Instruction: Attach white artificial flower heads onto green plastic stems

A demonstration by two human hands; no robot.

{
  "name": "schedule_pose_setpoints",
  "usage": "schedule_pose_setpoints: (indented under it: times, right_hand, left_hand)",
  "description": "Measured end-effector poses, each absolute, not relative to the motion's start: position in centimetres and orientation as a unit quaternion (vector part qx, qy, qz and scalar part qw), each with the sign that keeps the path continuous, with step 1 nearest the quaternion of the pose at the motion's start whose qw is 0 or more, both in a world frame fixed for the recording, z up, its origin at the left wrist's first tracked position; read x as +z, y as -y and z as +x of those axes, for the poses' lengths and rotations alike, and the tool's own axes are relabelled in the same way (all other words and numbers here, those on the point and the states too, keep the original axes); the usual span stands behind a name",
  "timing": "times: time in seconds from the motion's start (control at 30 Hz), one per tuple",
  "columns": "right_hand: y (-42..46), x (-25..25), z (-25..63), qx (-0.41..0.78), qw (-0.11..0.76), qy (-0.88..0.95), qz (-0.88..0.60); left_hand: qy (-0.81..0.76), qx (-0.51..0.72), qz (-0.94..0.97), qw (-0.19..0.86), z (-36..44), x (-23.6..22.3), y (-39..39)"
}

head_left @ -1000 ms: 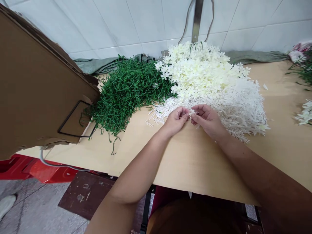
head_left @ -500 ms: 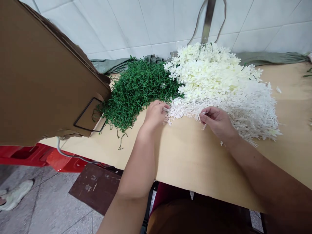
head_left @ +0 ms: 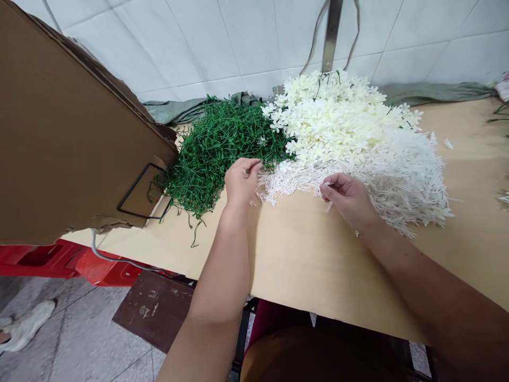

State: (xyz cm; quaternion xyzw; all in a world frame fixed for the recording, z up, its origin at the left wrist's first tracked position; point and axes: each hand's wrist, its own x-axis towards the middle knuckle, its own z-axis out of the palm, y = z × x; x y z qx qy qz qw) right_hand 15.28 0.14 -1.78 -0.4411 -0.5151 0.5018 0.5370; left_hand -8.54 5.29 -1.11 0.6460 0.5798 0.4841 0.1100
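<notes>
My left hand (head_left: 240,181) is closed in a pinch at the right front edge of a heap of green plastic stems (head_left: 214,146); what its fingertips hold is too small to make out. Thin white stamens (head_left: 284,180) lie just beside it. In my right hand (head_left: 349,199), thumb and forefinger are closed on a fine white stamen (head_left: 328,207), in front of the large white heap (head_left: 405,180). Behind that heap rises a pile of cream-white artificial flowers (head_left: 338,119).
A tall cardboard box (head_left: 79,132) stands at the left with a black wire frame (head_left: 137,191) by its base. Green cloth (head_left: 437,91) runs along the tiled wall. Red plastic stools (head_left: 105,268) and a brown board (head_left: 155,307) are below the table (head_left: 302,254).
My left hand has moved slightly left, from the white stamens toward the green stems, and its fingers have drawn together. My right hand keeps its pinch in nearly the same place.
</notes>
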Motion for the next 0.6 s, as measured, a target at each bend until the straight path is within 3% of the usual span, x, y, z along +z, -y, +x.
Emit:
schedule_pose_setpoints:
  times: [0.13, 0.23, 0.43, 0.6]
  right_hand:
    - [-0.1, -1.6, 15.2, 0.504, 0.542, 0.505, -0.445]
    - [0.0, -1.5, 15.2, 0.515, 0.547, 0.488, -0.444]
    - [0.1, -1.5, 15.2, 0.558, 0.549, 0.456, -0.424]
    - [-0.3, -1.9, 15.7, 0.608, 0.549, 0.407, -0.404]
  left_hand:
    - [-0.523, 0.62, 0.562, 0.164, -8.1, 0.4, -4.8]
    - [-0.488, 0.64, 0.537, 0.251, -7.1, 0.8, -4.4]
    - [-0.424, 0.458, 0.654, 0.427, -2.7, -0.7, -2.3]
    - [-0.388, 0.326, 0.717, 0.479, -0.1, -1.5, -1.1]
